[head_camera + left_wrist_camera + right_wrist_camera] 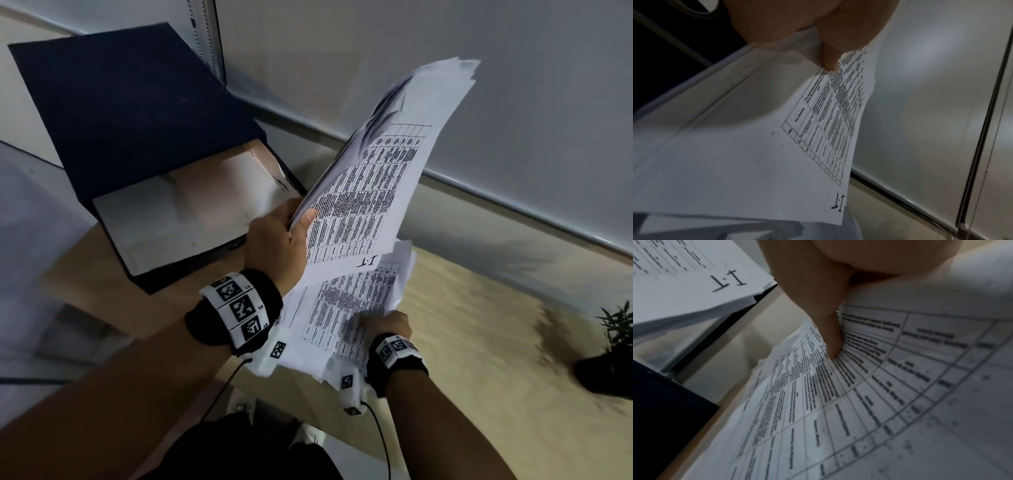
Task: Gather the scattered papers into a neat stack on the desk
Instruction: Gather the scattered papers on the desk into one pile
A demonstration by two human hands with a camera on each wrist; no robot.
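Note:
My left hand (294,222) grips a thick sheaf of printed papers (376,178) by its near edge and holds it raised and tilted above the desk. The thumb (830,55) pinches down on the top sheet (756,162), which is marked "1-T". Below it a second, uneven bundle of printed papers (342,308) lies at the front of the wooden desk (479,342). My right hand (385,323) holds this bundle at its near right corner, thumb (831,339) pressed on the top sheet (879,402). The fingers beneath both bundles are hidden.
An open dark blue box file (137,120) with a pale inside (188,212) stands at the desk's left end, close to the left hand. A small potted plant (613,346) sits at the right. A grey wall panel (513,120) runs behind the desk.

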